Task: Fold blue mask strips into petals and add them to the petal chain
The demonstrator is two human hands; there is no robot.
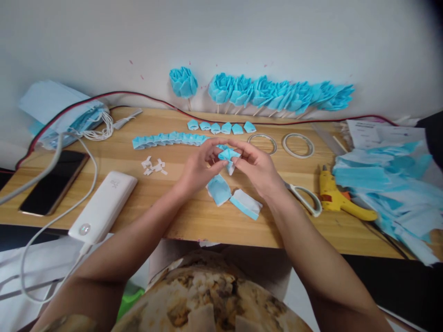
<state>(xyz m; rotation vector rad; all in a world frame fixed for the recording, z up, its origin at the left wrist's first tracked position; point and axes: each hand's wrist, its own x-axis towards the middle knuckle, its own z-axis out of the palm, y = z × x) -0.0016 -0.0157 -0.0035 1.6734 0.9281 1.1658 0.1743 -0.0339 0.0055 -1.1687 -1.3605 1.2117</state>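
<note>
Both hands meet over the middle of the wooden table (pixel 194 221). My left hand (pixel 199 166) and my right hand (pixel 258 166) pinch a small folded blue piece (pixel 228 156) between their fingertips, just above the tabletop. Right below the hands lie two more folded blue and white pieces (pixel 218 189) (pixel 246 204). Behind the hands runs a row of overlapping blue folded pieces (pixel 169 138), and a short line of separate folded petals (pixel 221 127) lies beyond it.
Blue flowers on sticks (pixel 277 94) lean on the wall. Two tape rings (pixel 297 145), scissors (pixel 304 196), a yellow glue gun (pixel 337 198) and a heap of blue sheets (pixel 391 184) lie right. At left: white scraps (pixel 153 166), a power bank (pixel 104 205), a phone (pixel 53 182), masks (pixel 65 120).
</note>
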